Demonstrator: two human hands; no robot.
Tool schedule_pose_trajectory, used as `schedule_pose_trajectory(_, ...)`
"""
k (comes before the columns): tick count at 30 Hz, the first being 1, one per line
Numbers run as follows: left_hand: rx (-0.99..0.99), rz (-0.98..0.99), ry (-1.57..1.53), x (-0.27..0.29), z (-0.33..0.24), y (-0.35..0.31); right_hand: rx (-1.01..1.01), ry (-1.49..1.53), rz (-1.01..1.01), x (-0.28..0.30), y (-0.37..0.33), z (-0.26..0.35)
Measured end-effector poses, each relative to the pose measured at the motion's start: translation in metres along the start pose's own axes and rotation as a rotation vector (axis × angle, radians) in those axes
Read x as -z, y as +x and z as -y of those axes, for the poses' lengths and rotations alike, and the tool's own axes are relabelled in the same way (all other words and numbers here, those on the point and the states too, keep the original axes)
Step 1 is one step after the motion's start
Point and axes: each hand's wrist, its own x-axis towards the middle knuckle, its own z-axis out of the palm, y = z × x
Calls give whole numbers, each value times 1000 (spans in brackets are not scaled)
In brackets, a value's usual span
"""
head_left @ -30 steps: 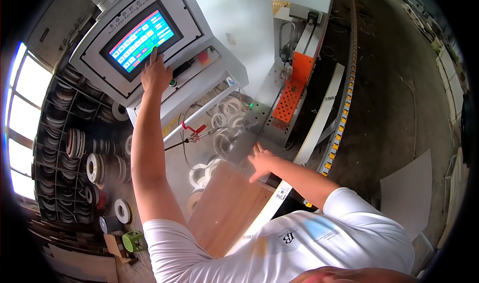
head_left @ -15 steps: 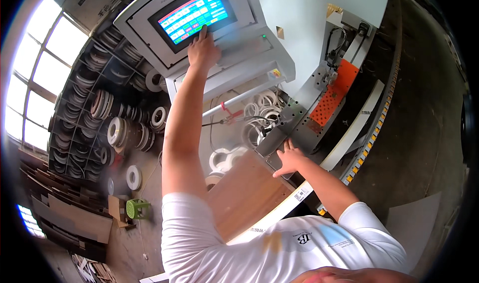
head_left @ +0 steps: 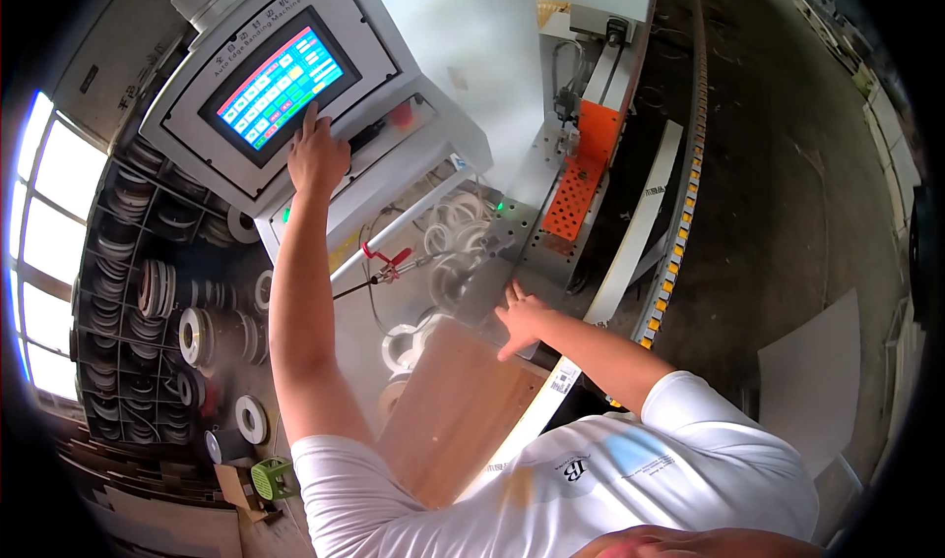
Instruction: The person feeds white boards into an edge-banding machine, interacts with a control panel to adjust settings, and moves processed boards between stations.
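Observation:
A grey machine's control panel (head_left: pixel 379 66) stands at the upper left, with a lit colour touchscreen (head_left: pixel 285 86) set in it. My left hand (head_left: pixel 320 156) is raised to the screen, its index finger stretched to the lower edge and the other fingers loosely bent. It holds nothing. Lower down, my right hand (head_left: pixel 524 320) rests with spread fingers at the edge of the machine's grey metal bed (head_left: pixel 482 287), empty too. A brown wooden board (head_left: pixel 463 401) lies just in front of it. Beyond that hand is an orange perforated guard (head_left: pixel 571 199).
A long pale rail (head_left: pixel 630 233) and a yellow-and-black roller track (head_left: pixel 679 233) run along the right. Racks of edge-banding rolls (head_left: pixel 138 292) fill the left. A green stool (head_left: pixel 274 479) stands on the floor. Red-handled clamp (head_left: pixel 386 263) hangs below the panel.
The view has shifted, so panel and machine sit further left and slightly lower. My left finger stays at the screen's lower edge. My right hand keeps its place by the metal bed.

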Motion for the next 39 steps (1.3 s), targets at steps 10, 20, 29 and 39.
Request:
schedule_pose_trajectory(10, -521, -4, -715, 40, -87, -145, 31, -19, -33, -11, 8, -4)
schedule_pose_trajectory(20, 37, 308, -806, -137, -48, -336, -27, -34, 50, 11, 0, 8)
schedule_pose_trajectory(29, 23, 601, -616, -251, -80, -306, -34, -108, 129, 26, 16, 21)
schedule_pose_trajectory(39, 8, 828, -672, -278, -92, -289, -33, -77, 128, 26, 18, 20)
